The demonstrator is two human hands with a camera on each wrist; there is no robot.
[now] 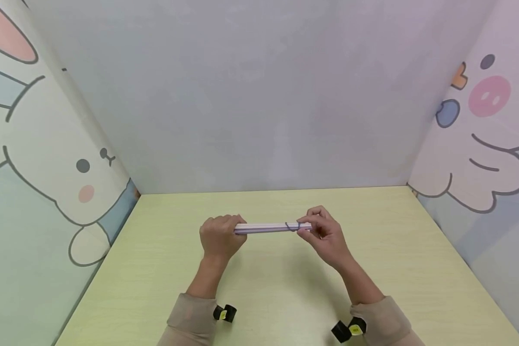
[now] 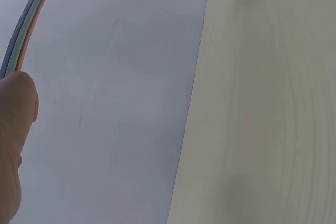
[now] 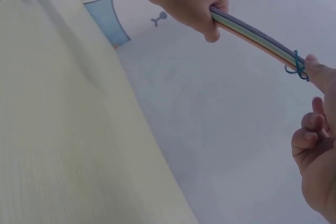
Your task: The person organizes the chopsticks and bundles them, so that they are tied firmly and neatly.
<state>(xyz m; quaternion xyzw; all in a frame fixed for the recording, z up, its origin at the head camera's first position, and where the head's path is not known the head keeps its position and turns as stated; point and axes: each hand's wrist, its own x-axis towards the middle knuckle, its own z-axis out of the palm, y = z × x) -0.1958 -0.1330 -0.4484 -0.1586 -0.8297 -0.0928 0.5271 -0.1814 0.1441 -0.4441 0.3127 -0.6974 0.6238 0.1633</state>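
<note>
A bundle of slim, pastel-coloured sticks [image 1: 265, 228] is held level above the table. My left hand [image 1: 221, 235] wraps its fingers around one end of the bundle. At the other end, the thumb and forefinger of my right hand [image 1: 326, 238] pinch a thin dark teal rubber band [image 1: 291, 228] looped loosely about the sticks. Grey, green and orange sticks [image 3: 257, 38] lie side by side in the right wrist view, with the band [image 3: 297, 66] just by the thumb. The left wrist view catches only part of the left hand [image 2: 13, 140] and the sticks [image 2: 26, 30].
Below both hands lies a pale yellow wood-grain table [image 1: 259, 269]. A plain grey wall [image 1: 259, 96] rises at its back edge. Side panels with cartoon animals [image 1: 69, 158] stand left and right. Black wrist cameras [image 1: 348, 329] hang at both sleeves.
</note>
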